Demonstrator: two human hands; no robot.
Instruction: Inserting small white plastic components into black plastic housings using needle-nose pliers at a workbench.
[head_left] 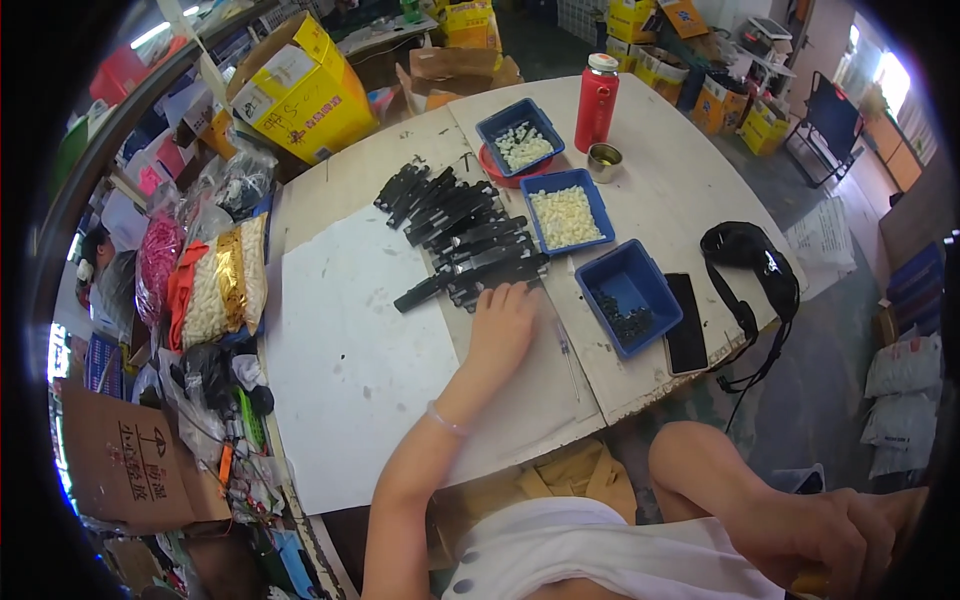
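My left hand [503, 318] reaches over the table, fingers stretched and slightly apart, with the tips at the near edge of a pile of long black plastic parts [485, 250]. No object shows in its grasp. To its right a thin screwdriver [567, 360] lies on the tabletop. My right hand [848, 535] is off the table at the lower right, its fingers curled closed. A bit of yellow shows under it; what it holds, if anything, is hidden.
Two blue trays of cream-coloured pieces [566, 218] [524, 147] and a blue bin of small dark pieces [625, 318] stand right of the pile. Beyond are a red bottle [597, 105] and a metal cup [604, 162]. A phone [685, 325] and black waist bag [755, 262] lie rightward. White paper [350, 370] covers the left.
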